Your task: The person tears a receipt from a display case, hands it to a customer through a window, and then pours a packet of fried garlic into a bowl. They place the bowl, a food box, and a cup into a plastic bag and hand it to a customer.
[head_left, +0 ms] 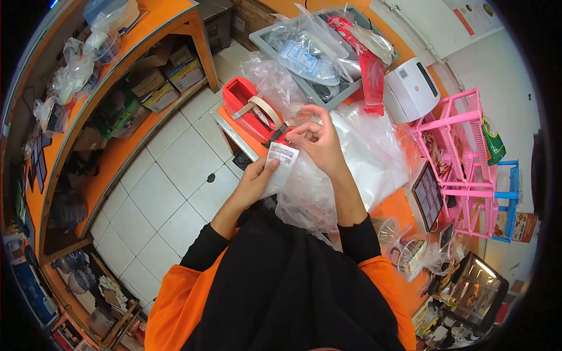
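My left hand is closed round a small white packet with a printed label on its upper end. The packet's lower part hangs down beside clear plastic. Just to the right and slightly higher, my right hand has its thumb and fingertips drawn together. Whatever is between them, if anything, is too small to make out. Beyond both hands stands a red tape dispenser with a roll of tape in it; its dark cutter end lies close to the label and the right fingertips.
Clear plastic bags cover the orange table. A grey crate of packaging stands behind, near a white label printer. On the right are a tablet and a pink rack. An orange shelf curves along the left.
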The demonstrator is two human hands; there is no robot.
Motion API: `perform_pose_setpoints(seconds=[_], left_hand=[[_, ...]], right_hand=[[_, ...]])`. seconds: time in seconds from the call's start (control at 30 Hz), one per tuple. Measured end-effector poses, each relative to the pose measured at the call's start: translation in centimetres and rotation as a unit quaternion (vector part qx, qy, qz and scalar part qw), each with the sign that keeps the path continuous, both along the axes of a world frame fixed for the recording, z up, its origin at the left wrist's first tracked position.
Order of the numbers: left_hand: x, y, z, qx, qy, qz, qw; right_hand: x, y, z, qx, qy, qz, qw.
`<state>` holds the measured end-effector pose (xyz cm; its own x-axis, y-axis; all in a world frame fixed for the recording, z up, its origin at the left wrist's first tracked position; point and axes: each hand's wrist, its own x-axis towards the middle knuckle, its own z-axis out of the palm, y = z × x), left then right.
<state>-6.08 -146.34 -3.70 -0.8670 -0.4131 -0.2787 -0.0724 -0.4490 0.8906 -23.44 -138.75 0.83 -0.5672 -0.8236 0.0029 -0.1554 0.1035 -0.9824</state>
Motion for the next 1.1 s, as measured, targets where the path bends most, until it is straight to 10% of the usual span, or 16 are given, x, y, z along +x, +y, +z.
perform_pose_setpoints(seconds=[0.07, 0.3, 0.43, 0.53, 0.8, 0.93, 1.1], left_hand=[[-0.2, -0.2, -0.7, 0.026, 0.006, 0.003, 1.000], [0.4, 0.2, -0.7, -0.017, -0.010, -0.005, 1.000], [-0.4, 0.5, 2.5, -0.167, 0.035, 0.037, 0.985], [-2.3, 1.7, 7.2, -0.305, 0.035, -0.001, 0.952], [-6.7, 13.7, 14.9, -0.373, 0.225, -0.333, 0.836], [-7.1, 21.3, 12.8, -0.329, 0.298, -0.537, 0.717], [-7.5, 31.7, 7.3, -0.186, 0.237, -0.621, 0.723]], right_hand=[[0.5, 1.2, 0.6, -0.035, -0.069, -0.031, 0.997], [1.2, 1.5, -3.9, 0.107, 0.316, -0.185, 0.924], [1.6, 4.9, 0.5, -0.083, -0.175, -0.208, 0.959], [2.9, 7.3, 6.6, -0.169, -0.264, -0.184, 0.931], [4.8, 21.8, 10.9, -0.449, 0.013, -0.499, 0.741], [7.9, 35.7, 13.6, -0.432, 0.152, -0.650, 0.607], [8.0, 49.7, 9.1, -0.294, 0.107, -0.761, 0.569]])
